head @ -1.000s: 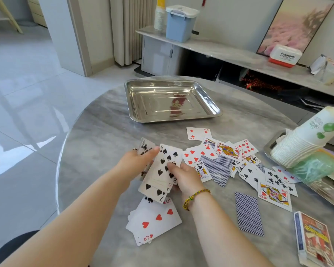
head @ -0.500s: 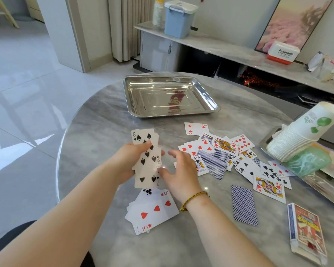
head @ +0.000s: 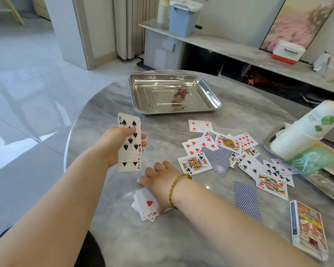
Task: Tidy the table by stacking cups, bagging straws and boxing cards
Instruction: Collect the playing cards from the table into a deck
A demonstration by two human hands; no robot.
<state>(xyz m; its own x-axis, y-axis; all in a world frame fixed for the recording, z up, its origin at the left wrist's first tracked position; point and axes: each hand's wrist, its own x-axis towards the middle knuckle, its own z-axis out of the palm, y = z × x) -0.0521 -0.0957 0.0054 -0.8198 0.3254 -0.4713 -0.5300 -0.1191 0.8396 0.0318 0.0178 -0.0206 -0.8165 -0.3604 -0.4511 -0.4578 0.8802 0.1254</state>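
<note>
A packet point(head: 129, 143) of cards, eight of spades on top, stood upright in the left hand point(head: 115, 146), its fingers point(head: 144, 137) curled round it, likely to keep it squared. The right hand point(head: 160, 183) lay over a small pile point(head: 147, 206) at 6 o'clock on the bench point(head: 181, 241); whether its fingers gripped could not be told. Loose cards point(head: 229, 151) lay at 3 o'clock, the box point(head: 308, 234) at 5, with cups point(head: 301, 133) and straws point(head: 312, 160) beyond.

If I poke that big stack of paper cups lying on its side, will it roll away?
Probably only wobble: the cup stack leans on the green bag, which likely blocks it. Being paper, it's likely light. Nested cups might slide apart if lifted by one end.
</note>
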